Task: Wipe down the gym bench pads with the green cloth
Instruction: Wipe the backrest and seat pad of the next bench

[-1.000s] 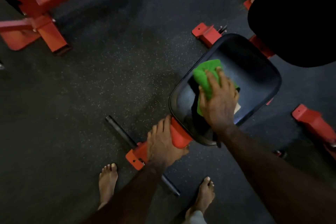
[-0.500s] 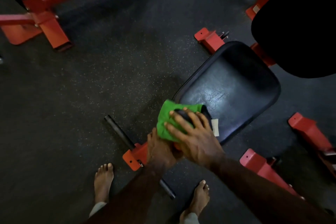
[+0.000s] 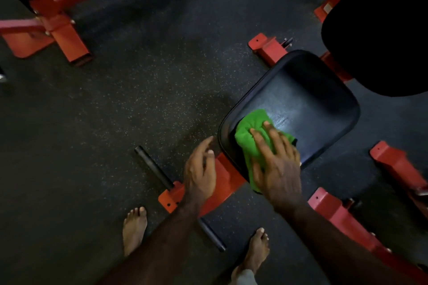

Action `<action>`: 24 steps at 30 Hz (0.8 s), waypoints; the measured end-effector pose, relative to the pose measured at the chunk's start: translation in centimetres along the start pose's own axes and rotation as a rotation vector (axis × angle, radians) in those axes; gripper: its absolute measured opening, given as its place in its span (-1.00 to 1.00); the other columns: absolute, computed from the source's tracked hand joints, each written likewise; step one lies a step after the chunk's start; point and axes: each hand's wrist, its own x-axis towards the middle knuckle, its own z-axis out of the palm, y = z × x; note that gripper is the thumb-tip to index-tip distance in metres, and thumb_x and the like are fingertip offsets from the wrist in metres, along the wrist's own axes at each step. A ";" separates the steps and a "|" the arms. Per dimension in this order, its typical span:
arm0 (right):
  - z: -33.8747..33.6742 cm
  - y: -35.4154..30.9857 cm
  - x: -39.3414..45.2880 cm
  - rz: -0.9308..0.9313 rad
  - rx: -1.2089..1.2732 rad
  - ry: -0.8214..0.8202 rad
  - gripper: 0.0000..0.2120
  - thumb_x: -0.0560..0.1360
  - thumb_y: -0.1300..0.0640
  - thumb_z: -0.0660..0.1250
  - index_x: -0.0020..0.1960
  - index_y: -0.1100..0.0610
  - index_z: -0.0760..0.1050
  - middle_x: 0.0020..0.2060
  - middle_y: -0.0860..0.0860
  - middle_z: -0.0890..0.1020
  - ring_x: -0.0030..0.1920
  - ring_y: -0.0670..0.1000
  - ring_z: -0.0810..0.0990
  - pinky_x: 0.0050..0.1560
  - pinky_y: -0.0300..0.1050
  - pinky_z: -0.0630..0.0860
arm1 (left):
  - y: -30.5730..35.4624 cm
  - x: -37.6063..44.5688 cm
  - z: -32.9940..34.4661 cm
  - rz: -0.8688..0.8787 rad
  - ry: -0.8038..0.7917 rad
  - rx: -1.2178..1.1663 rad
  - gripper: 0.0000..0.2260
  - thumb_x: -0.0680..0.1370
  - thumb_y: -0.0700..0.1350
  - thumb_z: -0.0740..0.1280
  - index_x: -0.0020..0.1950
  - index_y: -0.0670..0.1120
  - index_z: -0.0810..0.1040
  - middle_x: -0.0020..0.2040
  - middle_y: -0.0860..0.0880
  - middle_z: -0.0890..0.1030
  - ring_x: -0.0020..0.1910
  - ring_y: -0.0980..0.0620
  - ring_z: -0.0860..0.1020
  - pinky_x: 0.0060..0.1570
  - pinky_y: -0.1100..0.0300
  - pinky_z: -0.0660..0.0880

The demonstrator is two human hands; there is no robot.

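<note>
Head view: you are pressing the green cloth (image 3: 251, 137) flat under your right hand (image 3: 276, 164), fingers spread, on the near corner of the black seat pad (image 3: 308, 109). Your left hand (image 3: 201, 172) is hovering with fingers loose over the red frame bracket (image 3: 225, 183), holding nothing. A damp sheen is showing mid-pad. Judging by that, you are working the near edge; keep the palm flat and overlap strokes out to the rim. The black back pad (image 3: 382, 30) is sitting beyond.
</note>
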 end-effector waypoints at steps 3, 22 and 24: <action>1.3 -2.5 -2.6 -0.161 -0.054 -0.040 -0.33 0.59 -0.05 0.34 0.65 -0.14 0.20 0.65 0.04 0.20 0.58 0.25 0.25 0.48 0.34 0.27 | 1.2 1.6 0.0 -0.031 0.067 -0.036 -0.60 0.67 0.06 0.11 0.38 -0.01 0.59 0.32 0.05 0.63 0.29 0.13 0.55 0.27 0.37 0.41; 2.1 -4.0 -6.2 0.031 0.024 -0.049 -0.23 0.58 -0.03 0.33 0.69 -0.15 0.04 0.68 0.04 0.09 0.64 0.22 0.14 0.52 0.33 0.24 | 6.9 9.3 4.0 0.295 -0.325 0.306 -0.46 0.67 0.05 0.11 0.65 -0.04 0.22 0.59 -0.11 0.33 0.53 -0.09 0.35 0.54 -0.02 0.26; 1.3 -1.8 -5.8 -0.068 -0.020 -0.048 -0.22 0.53 -0.09 0.31 0.68 -0.16 0.06 0.66 0.03 0.16 0.57 0.22 0.27 0.44 0.29 0.35 | 7.4 9.8 3.6 0.231 -0.391 0.273 -0.46 0.68 -0.03 0.17 0.67 -0.06 0.19 0.62 -0.09 0.28 0.57 -0.06 0.28 0.57 0.09 0.16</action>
